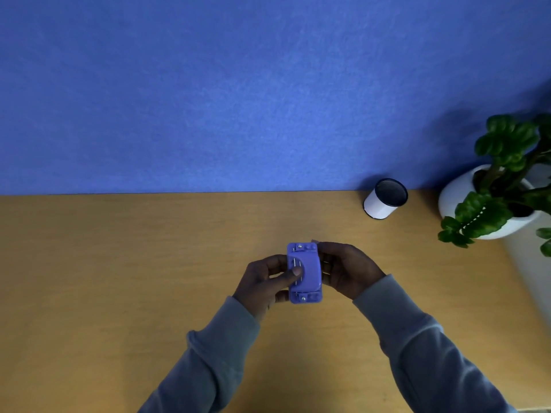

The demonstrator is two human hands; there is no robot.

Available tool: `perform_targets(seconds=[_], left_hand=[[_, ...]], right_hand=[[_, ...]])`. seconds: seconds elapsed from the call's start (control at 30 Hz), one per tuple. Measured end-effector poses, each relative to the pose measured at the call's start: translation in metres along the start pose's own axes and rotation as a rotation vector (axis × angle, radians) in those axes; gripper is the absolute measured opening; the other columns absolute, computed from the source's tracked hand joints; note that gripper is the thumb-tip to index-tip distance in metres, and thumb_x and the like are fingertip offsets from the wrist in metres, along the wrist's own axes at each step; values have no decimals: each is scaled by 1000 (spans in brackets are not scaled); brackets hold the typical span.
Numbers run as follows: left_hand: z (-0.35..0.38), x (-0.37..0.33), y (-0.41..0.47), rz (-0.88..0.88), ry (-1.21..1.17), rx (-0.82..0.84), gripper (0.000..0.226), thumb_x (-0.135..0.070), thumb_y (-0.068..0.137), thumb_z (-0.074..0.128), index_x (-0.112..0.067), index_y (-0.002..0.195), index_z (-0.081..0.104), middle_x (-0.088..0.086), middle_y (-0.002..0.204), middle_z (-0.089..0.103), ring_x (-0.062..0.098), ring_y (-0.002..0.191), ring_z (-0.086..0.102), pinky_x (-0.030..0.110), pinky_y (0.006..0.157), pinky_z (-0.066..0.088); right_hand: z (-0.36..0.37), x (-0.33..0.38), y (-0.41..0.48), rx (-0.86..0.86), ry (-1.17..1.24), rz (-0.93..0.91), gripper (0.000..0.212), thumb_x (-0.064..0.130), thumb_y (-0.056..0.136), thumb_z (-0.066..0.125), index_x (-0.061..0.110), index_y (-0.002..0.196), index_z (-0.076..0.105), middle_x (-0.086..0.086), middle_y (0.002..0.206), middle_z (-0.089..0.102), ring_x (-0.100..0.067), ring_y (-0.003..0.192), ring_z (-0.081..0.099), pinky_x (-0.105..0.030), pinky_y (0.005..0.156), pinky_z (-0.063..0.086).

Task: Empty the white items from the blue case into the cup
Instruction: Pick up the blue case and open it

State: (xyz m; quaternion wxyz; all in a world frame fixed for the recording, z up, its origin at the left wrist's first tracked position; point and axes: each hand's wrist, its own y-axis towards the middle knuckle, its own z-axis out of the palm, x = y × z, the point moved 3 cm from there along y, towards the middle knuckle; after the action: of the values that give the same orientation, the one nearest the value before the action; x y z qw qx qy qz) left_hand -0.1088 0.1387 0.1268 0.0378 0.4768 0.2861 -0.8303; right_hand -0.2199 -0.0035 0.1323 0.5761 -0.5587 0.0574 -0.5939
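Note:
A small blue plastic case [308, 274] with metal pins and screws is held above the wooden table, between both hands. My left hand [265, 281] grips its left side, thumb lying across the case's face. My right hand [346, 268] holds the right side, fingers wrapped behind it. No white items are visible; the case's inside is hidden. The cup [384, 199], white with a dark rim and dark interior, stands at the back right of the table near the blue wall, well apart from both hands.
A potted green plant in a white pot [459, 198] stands at the far right, just right of the cup. The wooden table [119, 263] stretches left and forward. A blue felt wall [238, 99] closes the back edge.

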Motion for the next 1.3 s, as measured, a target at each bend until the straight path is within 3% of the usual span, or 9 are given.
perform_targets(seconds=[0.1,0.27,0.5,0.6,0.7,0.87,1.0,1.2,1.3], left_hand=[[-1,-1,0,-16,9,-18,13,-9,89,71,-11,100,78,8,99,76,25,92,74,46,78,62],[4,-8,2,-36,15,3,14,-10,88,73,-11,101,77,9,100,77,26,94,74,47,81,62],[8,-12,3,-21,66,5,23,-21,79,76,-16,101,78,11,102,77,31,98,73,54,87,59],[6,-10,2,13,82,8,19,-20,82,74,-18,100,79,10,99,78,31,99,72,54,90,58],[6,-11,2,52,87,23,22,-25,79,77,-20,99,80,7,96,78,27,96,73,49,88,60],[4,-14,5,95,80,20,30,-35,73,80,-21,99,80,13,95,74,35,94,63,69,95,46],[4,-13,8,62,62,2,33,-36,70,82,-21,99,81,9,98,78,31,96,71,64,96,51],[4,-12,12,28,58,-4,31,-34,68,83,-20,95,81,5,95,78,26,93,73,50,90,59],[0,-14,15,24,20,-33,25,-27,72,81,-16,94,81,6,91,78,23,88,73,42,82,61]], right_hand=[[3,9,1,23,-7,-11,8,18,85,69,14,83,76,-6,85,69,-21,76,63,-36,75,48],[19,35,3,96,-314,-12,27,33,83,75,11,97,78,-3,88,74,-16,78,69,-31,75,55],[32,53,17,63,-506,85,10,17,85,72,12,81,80,-1,78,76,-18,71,69,-37,82,52],[32,52,21,56,-483,155,11,15,86,72,12,79,80,-2,76,76,-18,70,69,-37,85,52],[32,50,24,67,-405,215,8,11,90,69,8,88,76,-2,76,77,-15,64,72,-30,71,59],[31,45,31,80,-275,235,7,5,87,69,5,86,77,-8,80,77,-19,63,73,-30,58,60],[31,39,32,118,-214,235,3,9,79,78,7,79,80,-10,84,72,-24,69,70,-34,67,61],[28,44,29,126,-119,147,30,25,79,83,6,101,75,-5,81,70,-20,71,68,-33,70,59],[17,43,21,33,-97,-4,38,30,87,75,3,114,71,-10,93,70,-24,86,65,-37,84,54]])
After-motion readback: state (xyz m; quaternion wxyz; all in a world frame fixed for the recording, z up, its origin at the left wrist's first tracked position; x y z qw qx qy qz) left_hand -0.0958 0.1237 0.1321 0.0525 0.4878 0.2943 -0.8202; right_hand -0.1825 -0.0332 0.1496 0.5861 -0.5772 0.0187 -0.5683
